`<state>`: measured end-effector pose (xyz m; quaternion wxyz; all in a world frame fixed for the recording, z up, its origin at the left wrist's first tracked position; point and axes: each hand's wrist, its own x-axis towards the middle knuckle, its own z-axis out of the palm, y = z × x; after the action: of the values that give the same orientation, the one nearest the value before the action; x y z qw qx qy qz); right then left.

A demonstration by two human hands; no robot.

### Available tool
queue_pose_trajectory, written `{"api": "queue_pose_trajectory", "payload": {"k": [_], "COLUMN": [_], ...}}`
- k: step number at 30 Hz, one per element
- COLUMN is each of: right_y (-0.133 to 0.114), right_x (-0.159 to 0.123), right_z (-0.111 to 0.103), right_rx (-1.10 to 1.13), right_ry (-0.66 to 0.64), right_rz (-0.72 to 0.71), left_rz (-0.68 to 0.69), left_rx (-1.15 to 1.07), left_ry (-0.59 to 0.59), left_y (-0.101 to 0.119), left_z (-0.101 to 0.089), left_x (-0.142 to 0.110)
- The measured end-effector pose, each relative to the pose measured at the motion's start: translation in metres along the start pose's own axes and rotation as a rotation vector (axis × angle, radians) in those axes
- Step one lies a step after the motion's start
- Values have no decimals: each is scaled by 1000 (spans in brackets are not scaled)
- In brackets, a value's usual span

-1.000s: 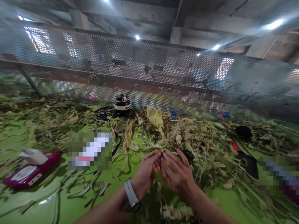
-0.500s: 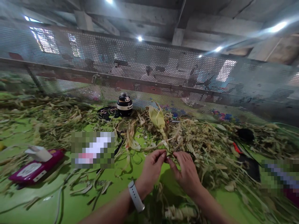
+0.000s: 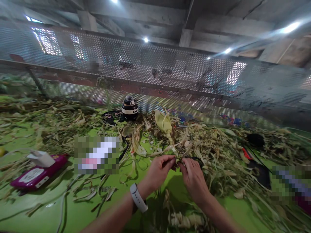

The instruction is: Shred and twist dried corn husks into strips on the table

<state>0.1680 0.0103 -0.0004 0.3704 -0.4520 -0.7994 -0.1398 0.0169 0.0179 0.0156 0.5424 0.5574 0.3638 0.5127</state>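
My left hand (image 3: 159, 173), with a white watch band (image 3: 138, 198) at the wrist, is closed in a pinch between thumb and forefinger. Close beside it, my right hand (image 3: 194, 177) pinches too, the fingertips of both hands nearly meeting. Between them is a thin greenish leaf strip (image 3: 178, 158), partly hidden by the fingers. Just beyond lies a pale yellow-green, bud-shaped leaf flower (image 3: 164, 122), its narrow end pointing towards my hands; whether it joins the strip I cannot tell. Below my forearms, a rolled bundle of pale husk-like leaves (image 3: 186, 220) lies near the bottom edge.
Dried leaves (image 3: 218, 152) cover much of the green table (image 3: 80, 213). A magenta box with a white plug (image 3: 41, 158) sits left, a black round container (image 3: 130, 109) behind. A black pouch (image 3: 259, 173) lies right. A perforated metal screen (image 3: 155, 74) stands at the back.
Both hands have shifted slightly; the fingertips sit a little farther apart, with more of the leaf strip showing between them. My left wrist has moved slightly left and up.
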Motion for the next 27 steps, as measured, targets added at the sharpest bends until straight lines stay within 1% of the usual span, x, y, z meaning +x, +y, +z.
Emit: {"api": "queue_pose_trajectory", "payload": {"k": [4,7,9,13,19,23,25,27], "right_y": [-2,-4,-5,-7,-9,-7,-5,-4], "right_x": [0,1,1,1,2,2,2,3], "right_z": [-5,-8,-8,-7,-6,-8,-10,-11], "right_rx": [28,38,19,-53,-118,-79,-7,96], "right_ry": [3,-2,18,55,15,-25,-48,-82], "right_rz": [21,30,13,-36,-68,-25,11,83], "left_rz": [-40,-65,-68,-46,3,63,78,89], "left_rx": [-119,-128,-112,-21,192,281,318,347], "left_ry": [-94,-151,-168,-165,-140,-116,-103,-96], "left_y": [4,8,9,6,4,2,1,-1], "left_z": [-4,-7,-7,-5,-5,-2,0,1], "left_x": [3,3,3,0,-4,-6,-7,-8]}}
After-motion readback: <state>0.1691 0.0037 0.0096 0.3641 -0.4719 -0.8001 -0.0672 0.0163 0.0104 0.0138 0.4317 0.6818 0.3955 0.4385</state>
